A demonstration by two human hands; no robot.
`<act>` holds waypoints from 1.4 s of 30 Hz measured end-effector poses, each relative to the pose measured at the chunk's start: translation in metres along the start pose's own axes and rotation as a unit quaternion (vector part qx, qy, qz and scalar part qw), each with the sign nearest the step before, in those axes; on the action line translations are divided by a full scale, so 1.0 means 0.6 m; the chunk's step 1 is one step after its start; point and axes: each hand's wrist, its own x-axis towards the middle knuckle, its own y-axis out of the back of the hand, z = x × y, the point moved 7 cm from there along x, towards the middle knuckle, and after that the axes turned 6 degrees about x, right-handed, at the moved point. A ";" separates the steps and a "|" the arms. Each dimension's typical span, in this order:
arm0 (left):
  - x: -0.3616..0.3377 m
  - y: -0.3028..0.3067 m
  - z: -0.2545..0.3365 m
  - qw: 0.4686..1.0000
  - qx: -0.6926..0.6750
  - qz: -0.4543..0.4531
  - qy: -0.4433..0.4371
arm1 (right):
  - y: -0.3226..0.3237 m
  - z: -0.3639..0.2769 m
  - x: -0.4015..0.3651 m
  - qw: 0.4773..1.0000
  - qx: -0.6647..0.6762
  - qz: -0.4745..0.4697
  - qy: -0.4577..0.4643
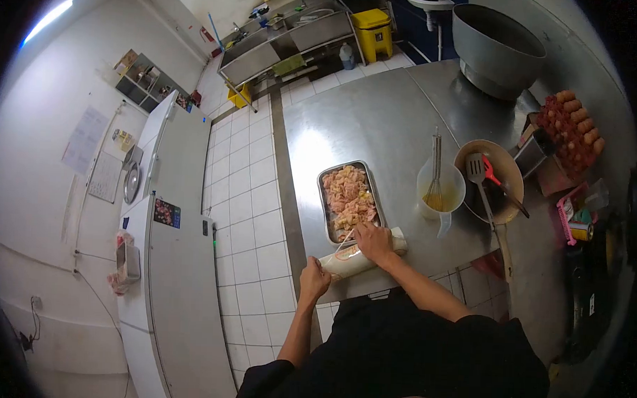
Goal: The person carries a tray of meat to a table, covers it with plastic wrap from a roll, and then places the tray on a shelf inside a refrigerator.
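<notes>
A metal tray (323, 199) of raw, pale pink meat pieces (348, 193) lies on the steel table. Along its near edge rests a thick whitish roll (353, 262) with orange print, which looks like plastic wrap. My left hand (315, 279) is closed at the roll's left end, thumb and fingers pinched together. Over the right part of the roll lies my right hand (374, 243), its fingers curled at the tray's near corner. A thin pale strip runs between roll and tray near my right hand; whether its fingers grip film or the roll itself is hard to see.
Right of the tray stand a plastic jug (425, 203) with a whisk (435, 168) and a pan (519, 179) holding a slotted turner (478, 173) and a red-handled utensil. Farther off are a large pot (493, 72), egg trays (570, 134) and a pink basket (565, 214).
</notes>
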 end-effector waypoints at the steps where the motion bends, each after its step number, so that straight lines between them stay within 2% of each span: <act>1: 0.000 0.003 0.003 1.000 0.015 0.003 0.002 | 0.004 -0.002 0.004 1.000 0.000 -0.003 0.002; 3: -0.010 0.006 0.009 1.000 0.030 0.002 0.007 | 0.006 -0.004 0.000 1.000 0.015 -0.002 -0.005; 5: -0.018 0.015 0.031 0.991 0.117 0.058 -0.022 | 0.003 -0.001 0.000 1.000 0.011 -0.001 -0.006; 8: -0.033 0.030 0.044 0.988 0.133 0.068 -0.026 | 0.002 0.000 -0.003 1.000 -0.005 -0.005 -0.010; 12: -0.021 0.018 0.012 0.988 0.150 0.024 -0.011 | -0.007 0.005 -0.005 1.000 -0.009 -0.015 -0.005; 15: -0.020 0.039 0.026 0.985 0.162 0.053 -0.031 | -0.010 0.002 0.002 1.000 -0.002 -0.016 0.001; 18: -0.029 0.047 0.027 0.990 0.131 0.047 0.016 | -0.006 -0.001 0.004 1.000 0.001 -0.015 -0.002; 21: -0.039 0.047 0.037 0.995 0.087 0.051 0.009 | 0.001 -0.003 0.007 1.000 -0.010 -0.013 -0.007; 23: -0.046 0.052 0.034 0.996 0.015 0.090 -0.023 | 0.002 -0.008 0.009 1.000 -0.017 -0.013 -0.006; 27: -0.054 0.048 0.029 0.994 -0.012 0.107 -0.035 | 0.009 -0.010 0.013 1.000 0.013 -0.008 -0.012; 29: -0.054 0.033 0.001 0.986 -0.147 0.070 0.046 | 0.010 -0.010 0.013 1.000 0.012 -0.007 -0.011; 36: -0.020 0.012 -0.048 0.993 -0.121 0.003 -0.002 | 0.006 -0.008 0.016 1.000 0.005 -0.026 -0.007; 38: -0.023 0.017 -0.033 0.987 -0.124 -0.091 0.052 | 0.006 -0.007 0.015 1.000 0.005 -0.023 -0.001; 39: -0.021 0.019 -0.036 0.987 -0.123 -0.092 0.051 | 0.007 -0.008 0.015 1.000 0.005 -0.025 -0.003; 41: -0.023 0.024 -0.031 0.981 -0.163 -0.102 -0.001 | 0.008 -0.011 0.012 1.000 0.007 -0.030 -0.004; 42: -0.021 0.029 -0.031 0.981 -0.163 -0.102 0.000 | 0.009 -0.012 0.011 0.999 0.009 -0.031 0.003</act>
